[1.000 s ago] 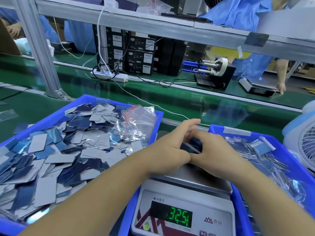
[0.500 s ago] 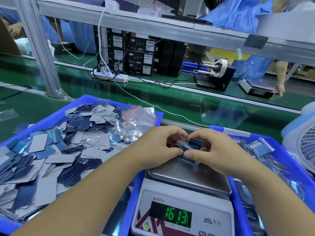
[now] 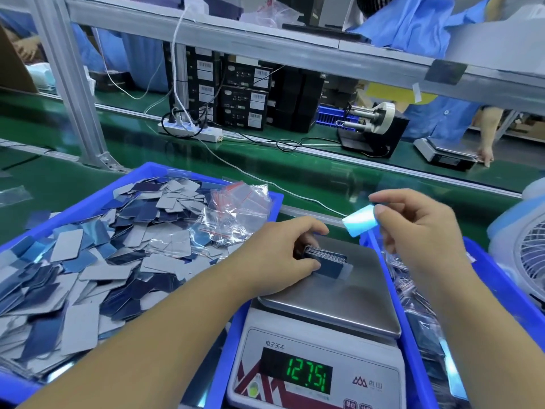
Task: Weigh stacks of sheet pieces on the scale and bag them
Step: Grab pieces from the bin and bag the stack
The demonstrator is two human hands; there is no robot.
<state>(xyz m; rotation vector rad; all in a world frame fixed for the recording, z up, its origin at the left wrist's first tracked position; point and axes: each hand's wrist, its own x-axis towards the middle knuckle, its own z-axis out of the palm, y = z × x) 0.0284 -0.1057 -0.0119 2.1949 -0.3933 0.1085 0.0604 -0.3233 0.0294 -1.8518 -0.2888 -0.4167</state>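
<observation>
The right hand (image 3: 418, 228) has lifted away from the stack (image 3: 326, 259) and now pinches one sheet piece (image 3: 360, 222) above the far right of the scale (image 3: 330, 293); the left hand (image 3: 283, 255) still grips the stack on the pan, so the readout (image 3: 306, 374), changed to 127.51, is likely unsettled, the weight being trimmed

Green bench surface (image 3: 182, 169) spans frame centre, left to right. Directly on it: blue bin (image 3: 138, 178) at left; electronic scale (image 3: 318, 364) at lower centre; second blue bin (image 3: 501, 278) at lower right. Clear bag (image 3: 13, 196) flat at left edge. White power strip (image 3: 191, 131) at upper centre, black boxes (image 3: 241, 95) behind. Second scale (image 3: 445, 153) at upper right.
</observation>
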